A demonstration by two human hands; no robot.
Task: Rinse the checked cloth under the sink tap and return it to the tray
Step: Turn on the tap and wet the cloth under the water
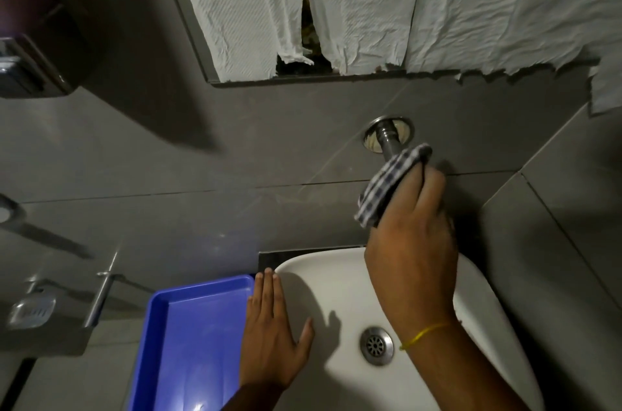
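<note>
My right hand (412,242) is raised above the white sink (478,303) and holds the checked cloth (387,185), a dark-and-white check bunched in my fingers. The cloth is pressed against the metal tap (387,141) that comes out of the grey wall, covering the tap's outer end. No water shows. My left hand (272,336) lies flat with fingers together on the sink's left rim, beside the blue tray (161,326), which has nothing in it. The drain (376,345) sits in the basin below my right wrist.
White paper sheets (370,6) hang over a mirror on the wall above the tap. A dispenser (30,73) is mounted at upper left, and a soap dish (32,311) with a metal rail lower left. Grey tiled wall closes in on the right.
</note>
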